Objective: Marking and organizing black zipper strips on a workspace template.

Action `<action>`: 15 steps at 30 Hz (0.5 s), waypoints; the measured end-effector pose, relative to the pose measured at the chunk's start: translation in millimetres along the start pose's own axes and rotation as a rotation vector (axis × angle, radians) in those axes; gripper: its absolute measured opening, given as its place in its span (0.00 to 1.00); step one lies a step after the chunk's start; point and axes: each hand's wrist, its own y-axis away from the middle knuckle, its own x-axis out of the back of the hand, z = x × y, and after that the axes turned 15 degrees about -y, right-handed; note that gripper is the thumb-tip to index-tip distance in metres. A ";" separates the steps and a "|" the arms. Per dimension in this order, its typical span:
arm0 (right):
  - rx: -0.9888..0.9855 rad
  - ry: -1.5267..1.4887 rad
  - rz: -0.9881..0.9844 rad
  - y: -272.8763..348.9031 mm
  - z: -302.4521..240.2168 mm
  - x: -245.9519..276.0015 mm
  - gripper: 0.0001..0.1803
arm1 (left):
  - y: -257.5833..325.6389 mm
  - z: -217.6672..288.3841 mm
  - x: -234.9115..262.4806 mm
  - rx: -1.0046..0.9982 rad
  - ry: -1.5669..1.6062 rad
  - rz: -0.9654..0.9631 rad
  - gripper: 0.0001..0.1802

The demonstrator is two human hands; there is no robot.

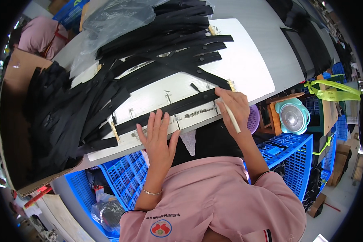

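A long black fabric strip (169, 111) lies across the white board (254, 64) in front of me. My left hand (156, 133) is open, its fingers spread and laid on the strip's near edge. At the strip's right end, my right hand (234, 109) is closed around a slim white pen-like stick (231, 117), with its fingertips by the strip. Dark pen marks dot the board, and small yellow tape pieces (114, 131) mark its edges. Beyond the strip, more black strips (161, 36) lie in a pile, one of them slanting down toward my right hand.
A cardboard box (22, 72) full of black strips stands at the left. Clear plastic sheeting (113, 22) lies behind the pile. Blue crates (127, 177) stand below the table edge, with a small turquoise fan (293, 116) at the right. Another person (42, 36) bends over at the far left.
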 end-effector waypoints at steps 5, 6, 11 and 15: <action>0.114 0.119 -0.118 26.3 18.7 1.8 0.26 | -1.8 1.9 4.0 0.009 0.011 -0.018 0.32; 0.119 0.119 -0.116 26.7 19.3 0.2 0.26 | -2.9 3.8 4.0 0.006 0.007 -0.018 0.32; 0.114 0.087 -0.088 27.0 20.9 -1.6 0.27 | -30.9 31.2 -0.4 -0.072 0.167 0.123 0.25; 0.108 0.050 -0.089 24.1 23.3 0.7 0.26 | -72.7 63.8 -20.3 -0.143 0.242 0.186 0.17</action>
